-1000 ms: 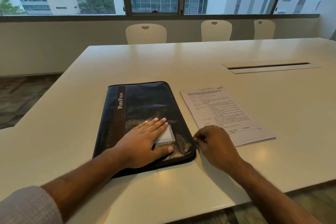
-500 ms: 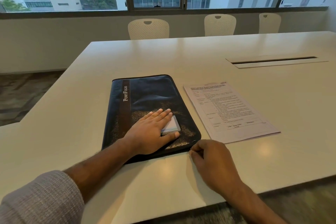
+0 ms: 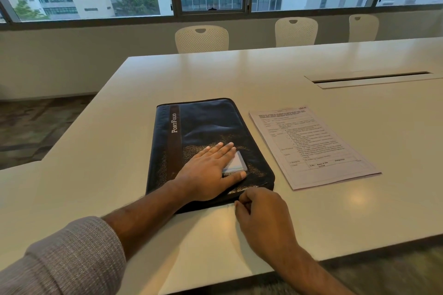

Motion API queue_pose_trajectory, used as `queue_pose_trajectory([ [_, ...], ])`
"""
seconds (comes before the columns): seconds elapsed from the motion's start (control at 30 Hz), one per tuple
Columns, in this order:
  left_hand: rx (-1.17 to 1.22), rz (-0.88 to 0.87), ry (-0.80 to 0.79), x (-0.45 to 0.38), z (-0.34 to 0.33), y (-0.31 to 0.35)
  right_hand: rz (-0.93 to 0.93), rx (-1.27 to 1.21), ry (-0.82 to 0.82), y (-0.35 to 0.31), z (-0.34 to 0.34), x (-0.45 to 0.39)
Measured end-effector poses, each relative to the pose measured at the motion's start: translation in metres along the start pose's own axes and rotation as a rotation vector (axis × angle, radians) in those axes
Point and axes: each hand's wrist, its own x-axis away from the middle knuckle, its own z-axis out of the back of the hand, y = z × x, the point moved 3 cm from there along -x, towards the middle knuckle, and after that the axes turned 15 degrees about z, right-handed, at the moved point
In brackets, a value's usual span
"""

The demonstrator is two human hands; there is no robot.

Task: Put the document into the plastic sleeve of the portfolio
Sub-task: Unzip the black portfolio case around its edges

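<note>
While the portfolio (image 3: 206, 146) lies closed and flat on the white surface (image 3: 335, 211), nothing of the plastic sleeve is in sight; it is presumably inside. Document (image 3: 311, 146) sits face up just beside the portfolio's right edge, not touching it, untouched by either hand.

Left hand (image 3: 211, 172): flat, fingers spread, palm pressing the cover near its lower half, partly over a small pale card or label (image 3: 236, 165) on the cover. Released, grasping nothing, only weighting.

Right hand (image 3: 261, 213): curled at the near right corner of the portfolio, thumb and forefinger pinched together at the edge. Grip looks clenched on something small, likely a zipper pull, but the pull itself is hidden under the fingers. Cannot tell for certain what is held.

Step in hand, by my reading: unzipping, very early in the task.

Risks from here:
- Zipper may bind at the rounded corner; a hard tug would drag the whole case toward the near edge of the surface if the left palm eases off.
- Case sliding right would shove or ruck the document, which lies close.
- Left palm sits on the very cover that must lift; it must clear before the cover can open.
- Swinging the cover open the wrong way could land it on the document and crease it.
- Paper looks like several thin sheets; feeding them into a tight sleeve could buckle a corner.
</note>
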Motion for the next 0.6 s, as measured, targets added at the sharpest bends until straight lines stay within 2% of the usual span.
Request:
queue_pose_trajectory([
  [0.2, -0.003, 0.011, -0.008, -0.001, -0.001, 0.000, -0.038, -0.023, 0.036, -0.007, -0.008, 0.001],
  [0.33, 0.020, 0.006, -0.096, 0.001, 0.011, -0.006, -0.035, -0.055, 0.023, -0.006, -0.007, 0.001],
  [0.4, 0.023, 0.001, -0.118, 0.009, 0.021, -0.021, -0.032, -0.074, 0.032, -0.004, -0.006, 0.001],
  [0.6, -0.046, 0.046, -0.029, 0.058, 0.037, -0.105, -0.065, -0.093, 0.082, -0.003, -0.008, 0.003],
])
